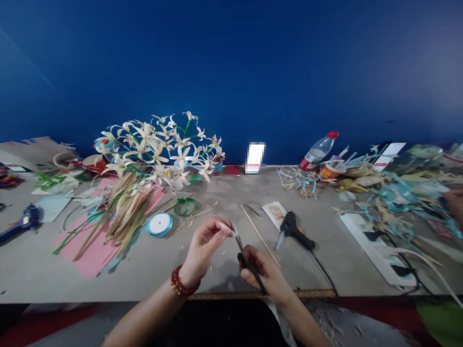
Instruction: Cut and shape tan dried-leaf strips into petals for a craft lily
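Over the front middle of the table, my left hand (205, 245), with red beads at its wrist, pinches a small pale strip (229, 228) between thumb and fingertips. It looks like a bit of dried husk, though most of it is hidden. Black-handled scissors (247, 262) are in my right hand (269, 275), their blades pointing up and away. The blades appear slightly parted and lie right beside the pale strip; I cannot tell if they touch it. Behind, to the left, stands a bunch of pale star-shaped flowers (159, 144) on green stems.
Dried husk strips (125, 212) lie on pink paper (88, 250), with a ribbon spool (159, 224) beside them. To the right are a thin stick (258, 233), a black glue gun (294, 229), a power strip (376, 250) and a bottle (318, 152). Another person's hand (455, 202) shows far right.
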Tool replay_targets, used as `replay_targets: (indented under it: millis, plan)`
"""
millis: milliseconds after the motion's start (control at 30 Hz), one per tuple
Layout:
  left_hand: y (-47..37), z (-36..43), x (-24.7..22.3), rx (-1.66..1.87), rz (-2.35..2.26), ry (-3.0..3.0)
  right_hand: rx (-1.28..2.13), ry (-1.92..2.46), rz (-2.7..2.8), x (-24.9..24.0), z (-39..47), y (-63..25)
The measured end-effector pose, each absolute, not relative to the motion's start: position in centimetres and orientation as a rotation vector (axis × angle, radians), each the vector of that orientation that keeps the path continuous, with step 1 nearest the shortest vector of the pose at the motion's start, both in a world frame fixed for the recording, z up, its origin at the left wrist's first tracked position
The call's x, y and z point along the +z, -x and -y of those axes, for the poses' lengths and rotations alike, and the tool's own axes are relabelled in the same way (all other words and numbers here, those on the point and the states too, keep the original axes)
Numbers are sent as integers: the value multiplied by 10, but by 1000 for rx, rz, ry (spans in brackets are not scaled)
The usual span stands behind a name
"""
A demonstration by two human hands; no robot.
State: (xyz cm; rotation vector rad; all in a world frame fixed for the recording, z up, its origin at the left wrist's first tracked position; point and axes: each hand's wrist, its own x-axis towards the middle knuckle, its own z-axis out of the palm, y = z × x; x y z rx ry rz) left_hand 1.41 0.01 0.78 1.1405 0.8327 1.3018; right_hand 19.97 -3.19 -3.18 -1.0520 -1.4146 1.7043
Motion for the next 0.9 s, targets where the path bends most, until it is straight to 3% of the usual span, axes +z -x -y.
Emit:
replay_targets:
  millis: [900]
  plan:
    - [-11,-2,8,1266,-834,-1094,1790,1113,1315,-26,29,-195]
